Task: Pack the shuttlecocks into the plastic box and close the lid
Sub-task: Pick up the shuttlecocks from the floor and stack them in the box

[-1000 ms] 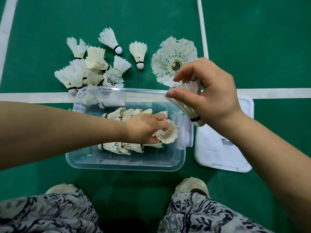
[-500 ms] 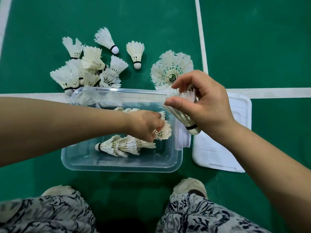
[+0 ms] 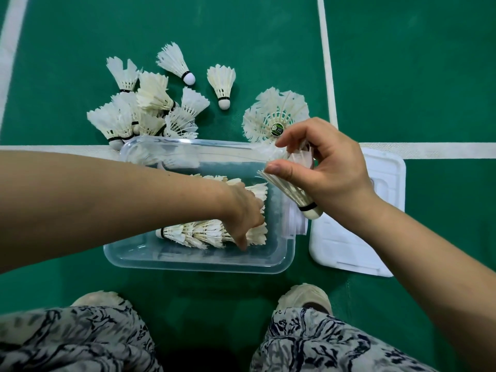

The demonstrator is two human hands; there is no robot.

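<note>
– While the left hand [image 3: 241, 210] is down in the plastic box [image 3: 188, 264], what worries you?

– Feathers. Its fingers point down onto the skirt end of a nested row of shuttlecocks [image 3: 198, 233] lying on the box bottom. 1 fingertip shows straight and the rest are hidden, so I cannot tell whether it grips or only pushes. Too hard a push could, I think, crush the skirts or skew the row.

– And the right hand [image 3: 330, 173]?

– Thumb and fingers pinch another shuttlecock [image 3: 292, 194] by its feathers, cork low, tilted over the box's right wall. The left forearm lies across the box, so the way in is narrow. A hurried drop might land it crosswise and later keep the lid from seating.

– What else is around, left to right?

– Beyond the far rim a loose heap [image 3: 145, 111] lies on the green court floor, with 2 single shuttlecocks [image 3: 222, 85] near it. Next comes a stack standing cork-up [image 3: 276, 116] with a green label, just behind the right hand. The white lid [image 3: 362, 237] lies flat just right of the box, not yet on. By my reckoning, most of the packing remains.
</note>
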